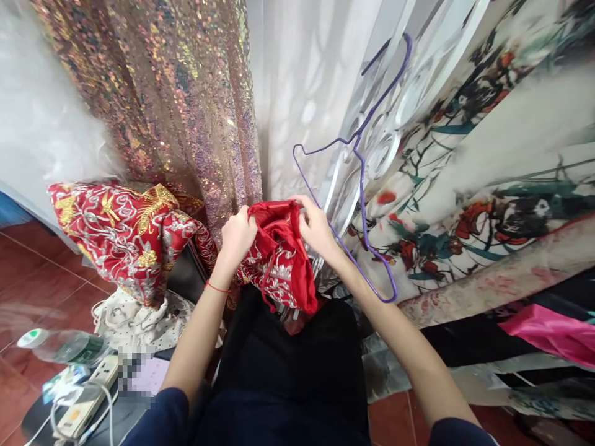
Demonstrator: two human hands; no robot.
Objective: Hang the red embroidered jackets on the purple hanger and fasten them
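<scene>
Both hands grip a red embroidered garment [281, 263] by the edge of its satin lining, above my lap. My left hand [238, 235] is closed on the edge at the left. Across from it, my right hand [316, 228] pinches the edge at the right. The red lining faces up between them, and silver embroidery shows below. A purple hanger [363, 186] hangs just beyond my right hand, with nothing on it. More red cloth with gold and silver embroidery [125, 232] lies to the left; whether it joins the held piece I cannot tell.
Sequined fabric [186, 93] hangs in front, beside a white ornate rack [385, 130]. Floral cloth [488, 204] hangs at the right, with a pink satin piece [553, 334] below. On the left are a plastic bottle [65, 345], a power strip [88, 396] with cables, and dotted white cloth [132, 325].
</scene>
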